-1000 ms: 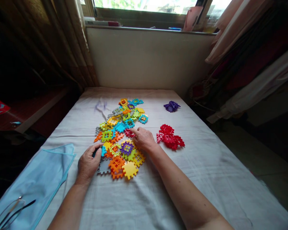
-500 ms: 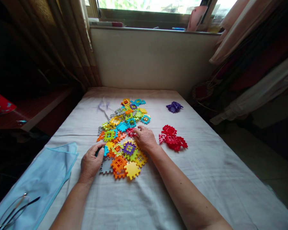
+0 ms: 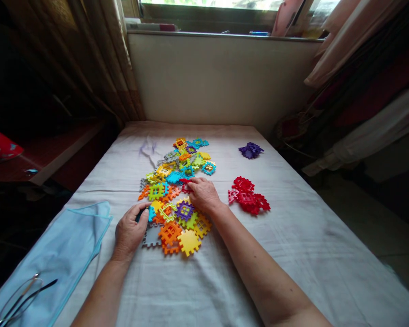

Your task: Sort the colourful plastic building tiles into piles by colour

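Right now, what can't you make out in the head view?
All head view:
Right hand: whether it grips the red piece; its fingers hide the contact.
Left hand: whether it holds the blue piece; its fingers cover part.
Glasses: lower end, cut off by bottom edge.
Pink container: top, cut off by top edge.

Eyeglasses (image 3: 37, 290) lie on a blue cloth (image 3: 77, 245); a curtain (image 3: 102, 59) hangs beyond; a pink object (image 3: 286, 18), perhaps a cup, stands on the windowsill (image 3: 204, 34).

Mixed heap (image 3: 172, 194): many-coloured toothed pieces, overlapping.
Red piece (image 3: 185, 187): partly hidden — heap's right side.
Turquoise piece (image 3: 152, 214): partly hidden, heap's left side.
Red cluster (image 3: 246, 199): overlapping — right of the heap.
Purple cluster (image 3: 250, 151): stacked, far right.
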Demonstrator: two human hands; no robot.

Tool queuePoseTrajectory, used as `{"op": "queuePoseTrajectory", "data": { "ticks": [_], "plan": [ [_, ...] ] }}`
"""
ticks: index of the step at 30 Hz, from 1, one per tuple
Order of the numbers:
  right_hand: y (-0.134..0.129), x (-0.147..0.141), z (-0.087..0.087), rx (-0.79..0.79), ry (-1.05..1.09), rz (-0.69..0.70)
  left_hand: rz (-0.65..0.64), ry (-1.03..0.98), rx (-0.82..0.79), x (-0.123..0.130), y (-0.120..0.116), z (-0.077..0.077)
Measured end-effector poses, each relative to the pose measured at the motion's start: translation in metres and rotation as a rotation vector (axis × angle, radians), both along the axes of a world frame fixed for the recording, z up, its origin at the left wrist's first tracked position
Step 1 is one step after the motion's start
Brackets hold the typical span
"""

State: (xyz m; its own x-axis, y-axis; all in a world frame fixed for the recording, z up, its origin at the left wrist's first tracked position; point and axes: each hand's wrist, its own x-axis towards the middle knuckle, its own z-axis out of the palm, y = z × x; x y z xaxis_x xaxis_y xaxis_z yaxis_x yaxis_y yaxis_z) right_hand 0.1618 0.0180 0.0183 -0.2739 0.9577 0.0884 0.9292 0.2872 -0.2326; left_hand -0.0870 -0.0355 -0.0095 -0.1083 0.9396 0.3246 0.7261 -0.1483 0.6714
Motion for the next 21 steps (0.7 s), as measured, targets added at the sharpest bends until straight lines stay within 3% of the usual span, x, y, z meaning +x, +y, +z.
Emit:
{"op": "queuePoseTrajectory", "data": {
  "ticks": [5, 9, 16, 21],
  "plan": [
    [0.0, 0.006, -0.003, 0.086, 0.126, -0.005, 0.011, 0.005, -0.016, 0.002, 0.0, 0.002],
    [0.001, 0.025, 0.009, 0.145, 0.285, -0.102, 0.015, 0.013, -0.015, 0.001, 0.0, 0.003],
    [-0.013, 0.103, 0.031, 0.131, 0.484, -0.506, 0.007, 0.009, -0.011, 0.0, 0.0, 0.0],
    [-0.028, 0.156, 0.027, 0.061, 0.538, -0.621, 0.017, 0.015, -0.017, 0.0, 0.001, -0.001]
  ]
}}
